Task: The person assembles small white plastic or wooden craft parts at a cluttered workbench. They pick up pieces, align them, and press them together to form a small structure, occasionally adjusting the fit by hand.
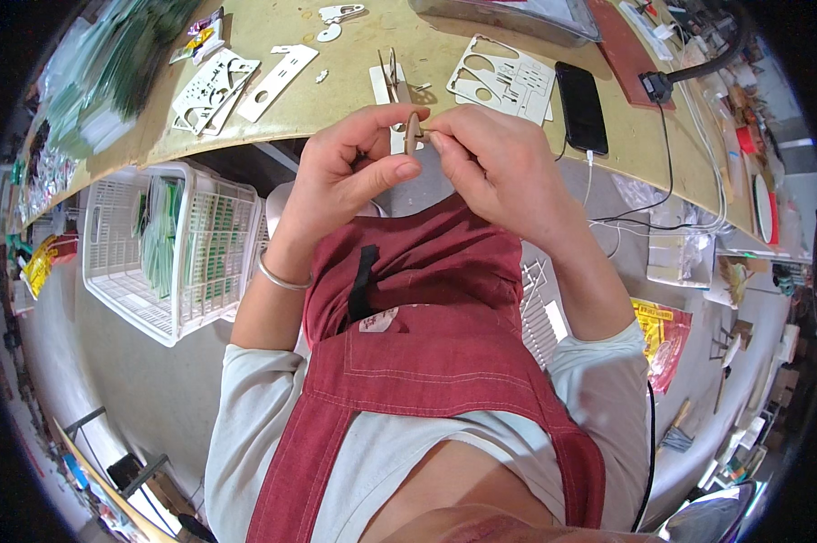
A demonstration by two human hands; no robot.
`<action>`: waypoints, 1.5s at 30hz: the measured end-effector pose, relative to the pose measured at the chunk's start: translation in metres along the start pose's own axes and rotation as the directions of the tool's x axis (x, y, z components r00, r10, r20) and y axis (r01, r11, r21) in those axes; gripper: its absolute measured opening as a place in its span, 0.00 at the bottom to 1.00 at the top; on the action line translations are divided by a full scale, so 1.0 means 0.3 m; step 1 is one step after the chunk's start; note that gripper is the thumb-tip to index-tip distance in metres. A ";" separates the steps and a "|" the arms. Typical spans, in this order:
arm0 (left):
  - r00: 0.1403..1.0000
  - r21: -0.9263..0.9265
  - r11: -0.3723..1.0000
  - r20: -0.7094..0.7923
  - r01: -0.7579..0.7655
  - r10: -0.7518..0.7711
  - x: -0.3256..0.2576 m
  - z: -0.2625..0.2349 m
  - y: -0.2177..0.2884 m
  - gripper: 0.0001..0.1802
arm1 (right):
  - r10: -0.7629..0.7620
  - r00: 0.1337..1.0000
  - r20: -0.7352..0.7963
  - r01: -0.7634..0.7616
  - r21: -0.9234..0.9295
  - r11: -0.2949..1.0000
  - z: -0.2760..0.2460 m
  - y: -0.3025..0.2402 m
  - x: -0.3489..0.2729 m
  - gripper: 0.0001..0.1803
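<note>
Both hands meet above the table edge: the left hand point(349, 172) and right hand point(494, 167) pinch a small tan wooden piece point(413, 133) between fingertips, its long axis upright (equally near both). Beyond lie punched-out white sheets point(503, 77) on the yellow-green worktable point(354, 81); a white basket point(168, 249) sits below-left.

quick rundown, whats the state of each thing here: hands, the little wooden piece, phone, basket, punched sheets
left hand: raised over the lap, fingers pinching the small wooden piece
right hand: fingertips pinching the same piece from the other side
small wooden piece: held edge-on between both hands, off the table
phone: lying flat on the table, screen dark, cable plugged in
white basket: under the table edge, holding green packets
punched white sheets: flat on the table, parts already popped out
</note>
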State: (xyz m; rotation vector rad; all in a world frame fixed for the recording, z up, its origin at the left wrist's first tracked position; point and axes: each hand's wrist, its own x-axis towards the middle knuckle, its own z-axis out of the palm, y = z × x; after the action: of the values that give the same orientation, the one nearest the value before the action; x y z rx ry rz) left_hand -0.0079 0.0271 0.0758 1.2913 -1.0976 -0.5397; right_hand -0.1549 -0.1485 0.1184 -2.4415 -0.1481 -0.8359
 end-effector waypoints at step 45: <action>0.998 -0.143 0.989 -0.042 0.039 -0.045 -0.032 0.046 -0.013 0.28 | 0.041 0.990 -0.137 -0.028 0.096 0.995 0.081 -0.007 -0.041 0.06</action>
State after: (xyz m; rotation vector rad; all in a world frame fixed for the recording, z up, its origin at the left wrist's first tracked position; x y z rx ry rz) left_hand -0.0233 0.0275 0.0675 1.1986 -0.9793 -0.6068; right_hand -0.1524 -0.1329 0.0961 -2.2838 -0.0902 -0.9582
